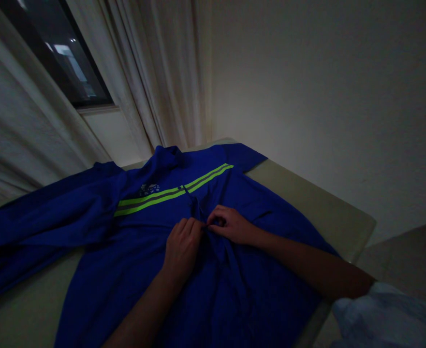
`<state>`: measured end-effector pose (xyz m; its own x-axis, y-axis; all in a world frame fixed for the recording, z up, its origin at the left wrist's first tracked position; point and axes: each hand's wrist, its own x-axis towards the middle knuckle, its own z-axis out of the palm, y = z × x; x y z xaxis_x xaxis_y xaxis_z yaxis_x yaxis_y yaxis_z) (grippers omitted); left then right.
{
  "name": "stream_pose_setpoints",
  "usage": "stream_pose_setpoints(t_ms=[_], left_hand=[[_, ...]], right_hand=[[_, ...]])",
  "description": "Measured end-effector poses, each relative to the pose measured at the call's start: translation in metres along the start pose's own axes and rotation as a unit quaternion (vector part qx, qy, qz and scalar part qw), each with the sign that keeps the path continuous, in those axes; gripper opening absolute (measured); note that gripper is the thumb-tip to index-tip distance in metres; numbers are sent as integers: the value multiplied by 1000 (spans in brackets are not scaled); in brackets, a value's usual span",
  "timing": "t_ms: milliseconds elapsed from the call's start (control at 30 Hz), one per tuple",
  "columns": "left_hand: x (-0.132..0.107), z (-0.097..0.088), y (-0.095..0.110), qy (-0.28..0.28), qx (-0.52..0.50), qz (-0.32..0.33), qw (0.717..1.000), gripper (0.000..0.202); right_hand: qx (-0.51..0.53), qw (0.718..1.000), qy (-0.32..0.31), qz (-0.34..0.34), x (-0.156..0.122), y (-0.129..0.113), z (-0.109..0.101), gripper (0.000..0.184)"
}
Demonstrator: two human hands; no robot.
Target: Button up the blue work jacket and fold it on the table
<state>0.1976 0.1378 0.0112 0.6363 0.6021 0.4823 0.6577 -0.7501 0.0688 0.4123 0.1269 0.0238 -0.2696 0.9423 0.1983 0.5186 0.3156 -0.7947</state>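
Note:
A blue work jacket lies spread out, front side up, with a yellow-green and grey stripe across the chest and a pale printed logo on one side. Both my hands meet at its front opening, below the stripe. My left hand is closed, its fingers gripping the front edge of the cloth. Just beside it, my right hand pinches the fabric between thumb and forefinger. A small dark button shows at the stripe. Whatever lies between my fingertips is too dark and small to make out.
Under the jacket is a pale table, its right corner near a plain wall. Light curtains hang behind it beside a dark window. One long sleeve stretches to the left. The room is dim.

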Motion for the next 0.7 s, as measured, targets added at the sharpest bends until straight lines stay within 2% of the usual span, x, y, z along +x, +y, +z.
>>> stream_pose_setpoints(t_ms=[167, 267, 400, 567, 700], left_hand=[[1, -6, 3, 24, 31, 47, 998, 11], [0, -6, 2, 27, 13, 50, 998, 11], [-1, -2, 1, 44, 7, 20, 999, 14], [-1, -3, 0, 35, 25, 52, 998, 13], [1, -4, -1, 51, -4, 39, 998, 14]], right_hand=[[40, 998, -5, 45, 3, 0, -2, 6], [73, 995, -11, 66, 4, 0, -3, 8], [60, 996, -9, 61, 4, 1, -1, 8], [66, 996, 4, 62, 3, 1, 1, 10], [78, 996, 1, 49, 3, -1, 0, 8]])
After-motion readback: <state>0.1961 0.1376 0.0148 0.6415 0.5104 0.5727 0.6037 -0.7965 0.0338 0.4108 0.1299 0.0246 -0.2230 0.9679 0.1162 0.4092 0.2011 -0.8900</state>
